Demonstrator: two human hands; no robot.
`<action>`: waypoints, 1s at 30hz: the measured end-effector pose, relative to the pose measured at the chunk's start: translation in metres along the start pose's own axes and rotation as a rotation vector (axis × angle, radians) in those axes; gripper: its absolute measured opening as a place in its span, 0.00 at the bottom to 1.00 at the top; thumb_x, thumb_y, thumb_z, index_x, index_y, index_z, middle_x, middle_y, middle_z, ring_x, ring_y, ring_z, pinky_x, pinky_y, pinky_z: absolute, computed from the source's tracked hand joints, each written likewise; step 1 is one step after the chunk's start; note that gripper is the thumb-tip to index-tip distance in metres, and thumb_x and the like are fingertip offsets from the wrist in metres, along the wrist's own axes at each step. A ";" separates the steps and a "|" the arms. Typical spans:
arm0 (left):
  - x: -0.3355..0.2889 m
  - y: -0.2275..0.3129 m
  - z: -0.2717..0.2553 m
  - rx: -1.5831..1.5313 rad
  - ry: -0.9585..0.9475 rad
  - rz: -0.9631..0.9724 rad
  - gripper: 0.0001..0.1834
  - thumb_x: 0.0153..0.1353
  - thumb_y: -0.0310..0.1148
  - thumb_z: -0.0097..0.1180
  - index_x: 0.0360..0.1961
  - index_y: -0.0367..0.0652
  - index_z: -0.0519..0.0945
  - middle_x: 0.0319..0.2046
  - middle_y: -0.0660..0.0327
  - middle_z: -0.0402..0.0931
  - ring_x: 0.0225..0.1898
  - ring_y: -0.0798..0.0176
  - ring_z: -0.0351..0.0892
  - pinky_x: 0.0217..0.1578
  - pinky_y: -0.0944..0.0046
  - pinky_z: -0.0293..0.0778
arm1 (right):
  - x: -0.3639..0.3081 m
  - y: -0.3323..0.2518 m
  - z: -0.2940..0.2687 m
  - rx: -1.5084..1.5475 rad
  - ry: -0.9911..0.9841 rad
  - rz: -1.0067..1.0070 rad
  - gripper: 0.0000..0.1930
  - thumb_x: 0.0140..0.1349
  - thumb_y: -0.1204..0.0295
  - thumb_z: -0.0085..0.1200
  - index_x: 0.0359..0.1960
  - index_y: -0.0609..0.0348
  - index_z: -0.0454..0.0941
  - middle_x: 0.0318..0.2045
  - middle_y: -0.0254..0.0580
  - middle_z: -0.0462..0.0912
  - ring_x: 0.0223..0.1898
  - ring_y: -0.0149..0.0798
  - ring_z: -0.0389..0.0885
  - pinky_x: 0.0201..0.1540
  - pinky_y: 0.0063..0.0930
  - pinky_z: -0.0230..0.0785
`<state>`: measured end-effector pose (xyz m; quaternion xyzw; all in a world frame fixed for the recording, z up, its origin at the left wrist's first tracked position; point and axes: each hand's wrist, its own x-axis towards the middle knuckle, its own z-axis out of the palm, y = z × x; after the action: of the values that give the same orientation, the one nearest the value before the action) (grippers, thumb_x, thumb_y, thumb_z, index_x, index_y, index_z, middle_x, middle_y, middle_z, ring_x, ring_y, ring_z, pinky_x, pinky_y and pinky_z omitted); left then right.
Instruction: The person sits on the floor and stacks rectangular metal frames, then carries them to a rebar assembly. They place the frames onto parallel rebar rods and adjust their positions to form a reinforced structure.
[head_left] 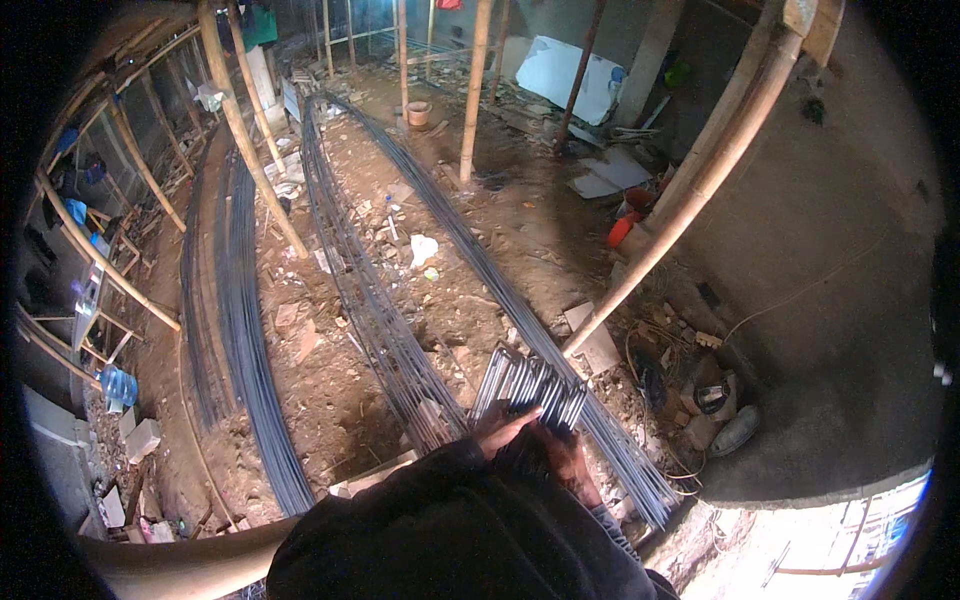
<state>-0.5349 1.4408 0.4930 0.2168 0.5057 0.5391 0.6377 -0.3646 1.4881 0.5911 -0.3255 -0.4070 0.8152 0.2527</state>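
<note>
We have two hands on one stack of steel rebar stirrups (530, 378), held low in the view, right of centre; its overlapping loops are too many to count. Our left hand (503, 428) closes on the stack's near end, thumb laid across it, and our right hand (568, 465) grips the right side, some fingers hidden. The loops' long axis points away from us, leaning slightly right, while the row fans left to right.

We count four long rebar bundles (262, 390) on the dirt floor (480, 300); the rightmost passes just beyond and below the stirrups. A slanting bamboo pole (690, 200) stands in the way ahead on the right. One blue water jug (118, 388) sits far left.
</note>
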 end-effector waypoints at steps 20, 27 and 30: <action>0.304 0.211 -0.059 0.126 0.486 0.398 0.27 0.64 0.50 0.72 0.45 0.32 0.86 0.41 0.52 0.88 0.43 0.59 0.83 0.48 0.56 0.78 | 0.407 -0.152 -0.045 -0.581 -0.085 0.065 0.23 0.69 0.60 0.66 0.56 0.66 0.82 0.49 0.47 0.88 0.51 0.41 0.83 0.55 0.37 0.75; 0.384 0.212 -0.109 0.130 0.502 0.216 0.30 0.63 0.50 0.73 0.52 0.32 0.85 0.45 0.53 0.87 0.48 0.57 0.83 0.54 0.55 0.77 | 0.491 -0.174 -0.041 -0.787 -0.011 0.290 0.25 0.69 0.57 0.64 0.56 0.67 0.84 0.48 0.48 0.89 0.50 0.39 0.85 0.55 0.34 0.75; 0.423 0.209 -0.129 0.073 0.559 0.270 0.28 0.65 0.50 0.70 0.51 0.33 0.85 0.45 0.53 0.87 0.47 0.57 0.83 0.54 0.56 0.77 | 0.525 -0.166 -0.052 -0.683 -0.106 0.179 0.25 0.70 0.58 0.63 0.59 0.67 0.83 0.48 0.47 0.90 0.47 0.38 0.85 0.53 0.33 0.75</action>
<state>-0.7854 1.8577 0.4403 0.1484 0.6471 0.6391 0.3884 -0.6489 1.9593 0.5344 -0.3827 -0.6385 0.6667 0.0356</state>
